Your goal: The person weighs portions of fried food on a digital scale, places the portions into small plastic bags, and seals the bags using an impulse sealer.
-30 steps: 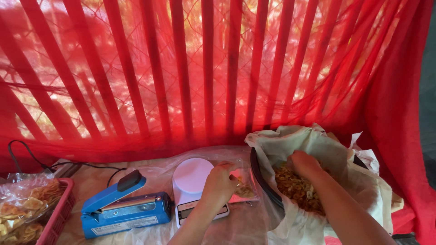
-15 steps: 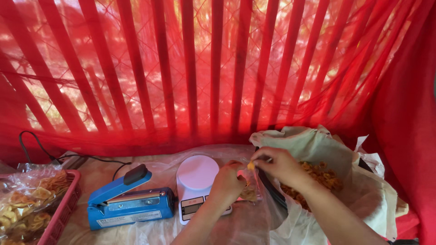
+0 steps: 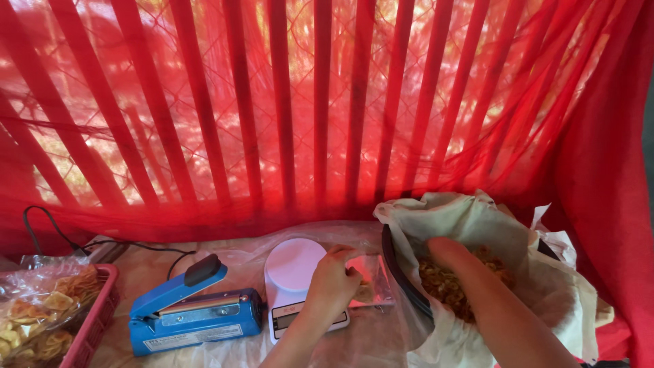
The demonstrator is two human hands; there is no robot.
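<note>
- Clear plastic bag: it sits at the right edge of the little white kitchen scale, mouth held open and turned toward the big pan. There's a small clump of golden fried snack visible at the bottom of it, so it looks barely filled.
- Left hand is curled around the bag's rim, fingers pinching the plastic to keep the opening up. It's resting right over the scale's front right corner.
- Right hand is down inside the dark pan, which is lined with pale paper. The fingers are buried in the pile of fried snack, so I honestly can't tell if they're cupped around a handful or just flat in the heap.
- My read: this is the scooping half of a fill-and-weigh loop, one hand grabbing snack while the other keeps the bag ready.
- The next move would need a loose handful carried the short hop left into the bag mouth without crushing the pieces or dropping them between pan and scale. The bag also needs to sit properly on the scale for the reading to count.
- Off to the left: a blue heat sealer with its black cord, and a red basket with already bagged chips.
</note>
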